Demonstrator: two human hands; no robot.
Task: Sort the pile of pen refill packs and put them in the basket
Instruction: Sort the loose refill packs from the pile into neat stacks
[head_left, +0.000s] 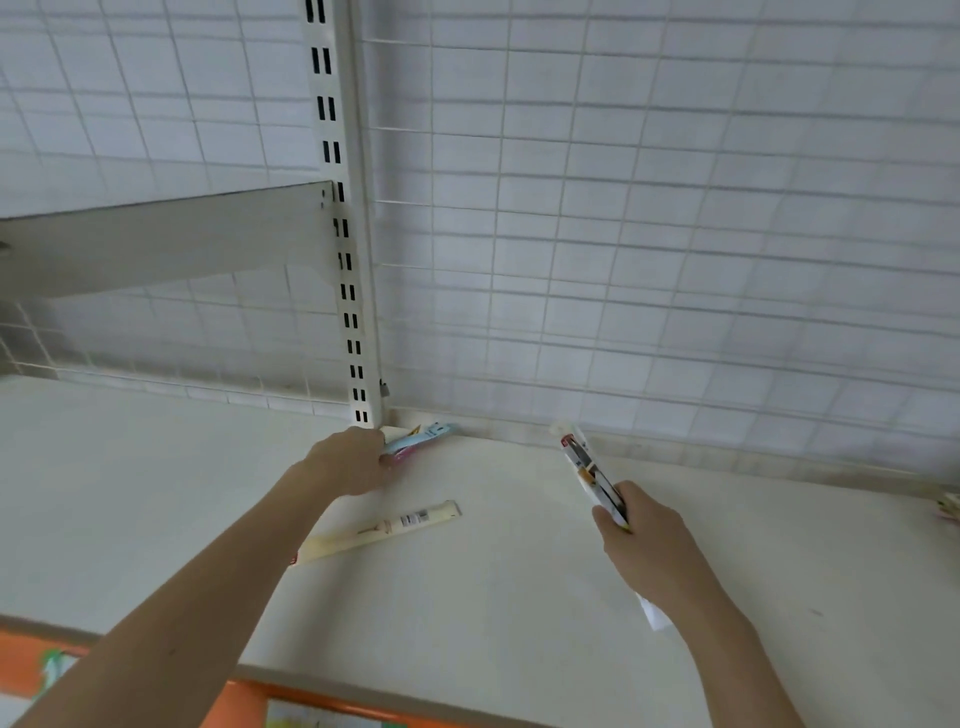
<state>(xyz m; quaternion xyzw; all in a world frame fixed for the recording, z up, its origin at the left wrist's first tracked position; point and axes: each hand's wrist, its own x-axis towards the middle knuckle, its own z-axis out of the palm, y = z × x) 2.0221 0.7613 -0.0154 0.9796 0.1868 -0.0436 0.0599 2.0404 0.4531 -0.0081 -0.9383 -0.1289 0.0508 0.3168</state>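
My two bare forearms are reaching forward over a pale shelf (519, 597), whose orange front edge (249, 696) is running along nearest to me. My right hand (647, 545) is curling around a bundle of long pen refill packs (592, 475), gripping it at its lower end so the packs are sticking up and away from me, tilted to the left. My left hand (348, 462) is stretching farther back, its fingers closing on a few blue and pink packs (423, 439) that are lying in the back corner, right at the foot of a slotted metal upright (345, 260). One more cream-coloured pack (379, 530) is lying flat on the shelf, just in front of my left hand and partly under that forearm, well apart from my right hand. A white wire grid (623, 234) is backing the shelf.
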